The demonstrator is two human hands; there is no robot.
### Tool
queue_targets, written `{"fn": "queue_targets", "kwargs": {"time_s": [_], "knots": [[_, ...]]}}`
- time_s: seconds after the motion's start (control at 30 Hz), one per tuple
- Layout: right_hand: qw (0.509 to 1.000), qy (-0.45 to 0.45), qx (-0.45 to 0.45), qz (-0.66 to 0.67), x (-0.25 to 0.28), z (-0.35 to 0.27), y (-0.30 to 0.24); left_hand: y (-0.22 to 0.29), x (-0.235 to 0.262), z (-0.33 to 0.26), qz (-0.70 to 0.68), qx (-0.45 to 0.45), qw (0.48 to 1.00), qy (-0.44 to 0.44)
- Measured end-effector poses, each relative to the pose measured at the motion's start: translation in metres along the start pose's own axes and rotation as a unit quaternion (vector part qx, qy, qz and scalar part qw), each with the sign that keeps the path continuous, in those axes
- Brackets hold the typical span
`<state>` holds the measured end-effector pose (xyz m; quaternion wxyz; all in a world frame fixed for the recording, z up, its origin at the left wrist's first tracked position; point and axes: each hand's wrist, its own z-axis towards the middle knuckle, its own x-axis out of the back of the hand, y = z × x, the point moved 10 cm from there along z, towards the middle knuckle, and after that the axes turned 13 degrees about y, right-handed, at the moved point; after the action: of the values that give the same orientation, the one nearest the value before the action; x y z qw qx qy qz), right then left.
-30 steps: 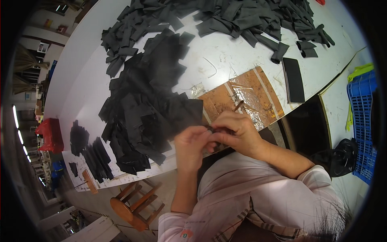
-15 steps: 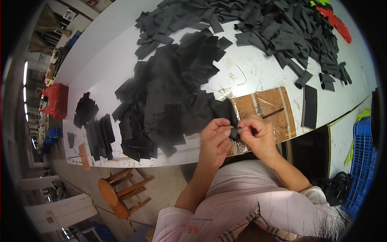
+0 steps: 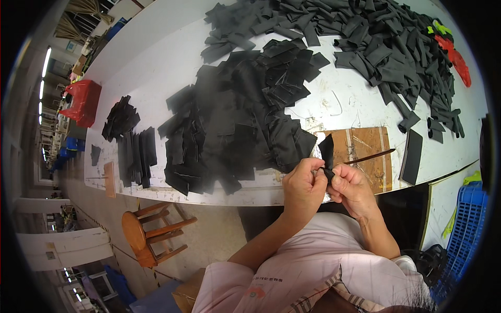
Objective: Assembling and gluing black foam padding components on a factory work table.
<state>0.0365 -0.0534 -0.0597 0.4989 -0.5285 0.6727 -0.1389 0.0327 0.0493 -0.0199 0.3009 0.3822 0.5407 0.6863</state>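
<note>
A: How are the arms set?

B: The left forearm (image 3: pixel 266 239) slants up and to the right from the lower middle of the frame. The right forearm (image 3: pixel 378 235) rises from the lower right, leaning up and to the left. They meet right of centre, just in front of the shirt (image 3: pixel 292 261).

A: And the hands?

B: Close together, facing each other. The left hand (image 3: pixel 304 183) curls inward, its fingertips grasping a black fabric strip (image 3: pixel 326 150). The right hand (image 3: pixel 355 189) bends in from the other side, its thumb and forefinger pinched on the same strip. What the fingers tucked beneath are doing, I can't tell.

A: Which way does the strip point?

B: Its visible flap stands nearly upright in the frame, long axis running up and down, with a pointed tip toward the top. The lower part bends into the fingers, where its end is hidden. It sits over the left side of a brown board (image 3: pixel 377 138), at the near edge of the white table (image 3: pixel 141 68).

A: Anything else by the right hand?

B: A slim dark rod (image 3: pixel 373 156) points right and slightly upward from its knuckles; its grip is hidden. A heap of black fabric pieces (image 3: pixel 224 120) lies left of the hands, around the frame's centre.
</note>
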Motion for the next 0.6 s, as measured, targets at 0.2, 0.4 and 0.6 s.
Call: {"fn": "queue_targets", "kwargs": {"time_s": [0.2,0.4,0.6], "knots": [[0.993,0.06,0.078,-0.068,0.013,0.003,-0.01,-0.034,-0.013,-0.006,-0.235,0.303,0.921,-0.061],[0.996,0.074,0.056,-0.01,0.009,-0.004,-0.012,-0.01,-0.041,-0.035,-0.467,0.39,0.736,-0.295],[0.897,0.011,0.403,-0.179,-0.017,-0.043,-0.084,0.035,-0.019,-0.026,-0.286,0.113,0.896,-0.321]]}}
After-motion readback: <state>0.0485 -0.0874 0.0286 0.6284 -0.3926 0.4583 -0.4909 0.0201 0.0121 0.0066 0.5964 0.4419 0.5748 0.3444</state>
